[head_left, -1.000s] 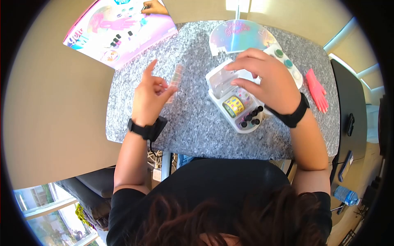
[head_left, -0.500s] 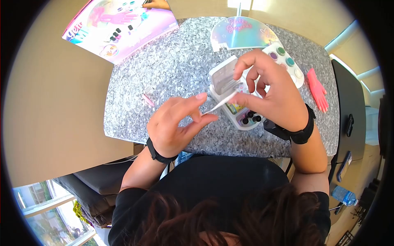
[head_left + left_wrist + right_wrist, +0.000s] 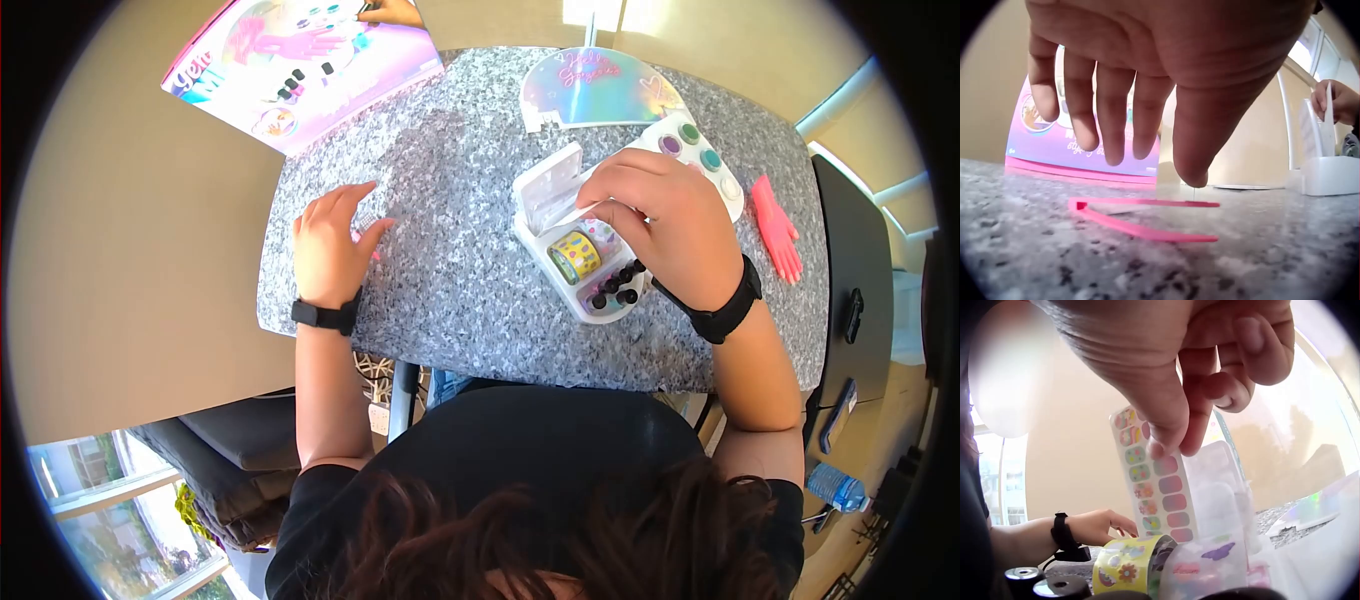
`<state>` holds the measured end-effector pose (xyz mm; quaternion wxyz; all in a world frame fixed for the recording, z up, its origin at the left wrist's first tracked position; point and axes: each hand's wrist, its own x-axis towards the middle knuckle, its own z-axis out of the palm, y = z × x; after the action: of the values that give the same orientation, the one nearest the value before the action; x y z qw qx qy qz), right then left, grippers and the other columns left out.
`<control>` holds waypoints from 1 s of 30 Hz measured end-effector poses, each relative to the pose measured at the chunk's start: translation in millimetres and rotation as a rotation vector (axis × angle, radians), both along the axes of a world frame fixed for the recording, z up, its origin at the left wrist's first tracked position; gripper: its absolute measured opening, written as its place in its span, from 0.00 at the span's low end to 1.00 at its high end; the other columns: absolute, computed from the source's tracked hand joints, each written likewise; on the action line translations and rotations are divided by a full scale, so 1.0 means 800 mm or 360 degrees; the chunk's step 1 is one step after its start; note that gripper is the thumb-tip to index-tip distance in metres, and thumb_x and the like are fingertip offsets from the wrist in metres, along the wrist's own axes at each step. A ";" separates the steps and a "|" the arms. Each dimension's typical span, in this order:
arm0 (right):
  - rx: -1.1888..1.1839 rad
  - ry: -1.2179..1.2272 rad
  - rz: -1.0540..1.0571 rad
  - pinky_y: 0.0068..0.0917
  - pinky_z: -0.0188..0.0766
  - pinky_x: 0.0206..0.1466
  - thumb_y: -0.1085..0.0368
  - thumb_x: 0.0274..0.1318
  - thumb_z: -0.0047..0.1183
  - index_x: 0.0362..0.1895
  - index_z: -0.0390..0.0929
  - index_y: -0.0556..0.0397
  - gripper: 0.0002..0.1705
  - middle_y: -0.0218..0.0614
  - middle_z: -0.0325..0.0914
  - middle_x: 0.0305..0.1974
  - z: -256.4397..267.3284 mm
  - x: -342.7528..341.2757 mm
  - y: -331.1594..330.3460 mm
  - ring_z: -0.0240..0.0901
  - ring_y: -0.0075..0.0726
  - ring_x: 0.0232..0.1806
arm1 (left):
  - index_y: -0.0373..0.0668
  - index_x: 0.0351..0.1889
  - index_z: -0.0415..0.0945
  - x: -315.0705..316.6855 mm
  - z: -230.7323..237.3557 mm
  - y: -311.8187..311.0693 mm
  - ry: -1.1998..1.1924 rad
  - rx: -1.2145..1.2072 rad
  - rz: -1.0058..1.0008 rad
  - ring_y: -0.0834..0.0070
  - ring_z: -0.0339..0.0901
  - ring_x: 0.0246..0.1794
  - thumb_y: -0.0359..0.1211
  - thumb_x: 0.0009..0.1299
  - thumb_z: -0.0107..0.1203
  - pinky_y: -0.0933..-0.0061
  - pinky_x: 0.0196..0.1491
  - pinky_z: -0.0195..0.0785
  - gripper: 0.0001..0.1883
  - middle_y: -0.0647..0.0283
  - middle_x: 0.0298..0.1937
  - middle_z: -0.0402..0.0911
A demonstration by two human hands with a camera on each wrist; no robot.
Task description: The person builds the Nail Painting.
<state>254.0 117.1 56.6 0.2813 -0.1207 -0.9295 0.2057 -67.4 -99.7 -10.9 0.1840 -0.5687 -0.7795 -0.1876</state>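
My right hand (image 3: 670, 225) pinches a nail sticker sheet (image 3: 1175, 501) between thumb and fingertips, above a white case (image 3: 533, 243) with its lid raised. Rows of floral and pink-to-blue stickers show on the sheet in the right wrist view. Inside the case are a yellow patterned roll (image 3: 573, 258), a clear roll with a butterfly (image 3: 1210, 565) and several small black-capped bottles (image 3: 612, 288). My left hand (image 3: 332, 250) hovers low at the table's left, fingers extended downward and holding nothing. Beneath it lie pink tweezers (image 3: 1141, 232) with their arms spread.
A pink printed box (image 3: 310, 80) stands at the back left. Behind the case are an iridescent panel (image 3: 600, 90) and a white palette (image 3: 735, 205) with coloured pots. A pink hand-shaped form (image 3: 775, 230) lies near the right edge of the granite-patterned table (image 3: 470, 300).
The sticker sheet passed from my left hand to my right, the two hands meeting over the table midway. My left hand then moved back left, above the tweezers; the right stayed over the case.
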 end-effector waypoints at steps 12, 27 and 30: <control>0.0250 -0.0038 -0.0043 0.42 0.79 0.42 0.67 0.63 0.64 0.40 0.85 0.44 0.03 0.30 0.84 0.38 -0.021 -0.011 -0.005 0.84 0.47 0.44 | 0.49 0.58 0.93 -0.007 -0.010 -0.004 -0.0725 -0.0276 0.0383 0.66 0.93 0.52 0.35 0.71 0.73 0.65 0.56 0.83 0.17 0.58 0.51 0.95; 0.0108 -0.0092 -0.0169 0.44 0.78 0.41 0.60 0.67 0.67 0.48 0.86 0.44 0.09 0.32 0.88 0.36 -0.018 -0.010 -0.015 0.86 0.49 0.39 | 0.45 0.60 0.89 0.008 -0.010 -0.013 -0.0644 -0.0311 0.0000 0.63 0.90 0.52 0.28 0.70 0.72 0.62 0.54 0.81 0.19 0.55 0.58 0.91; 0.0034 -0.0074 -0.0186 0.42 0.78 0.39 0.59 0.68 0.68 0.47 0.86 0.45 0.09 0.31 0.89 0.36 -0.011 -0.010 -0.019 0.85 0.47 0.36 | 0.44 0.58 0.88 0.014 -0.011 -0.012 -0.0688 -0.0249 -0.0055 0.64 0.89 0.49 0.26 0.68 0.73 0.64 0.53 0.81 0.19 0.57 0.54 0.92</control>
<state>246.4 101.6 47.5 0.2724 -0.1764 -0.9294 0.1760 -56.6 -109.3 -20.0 -0.0351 -0.5411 -0.8031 -0.2471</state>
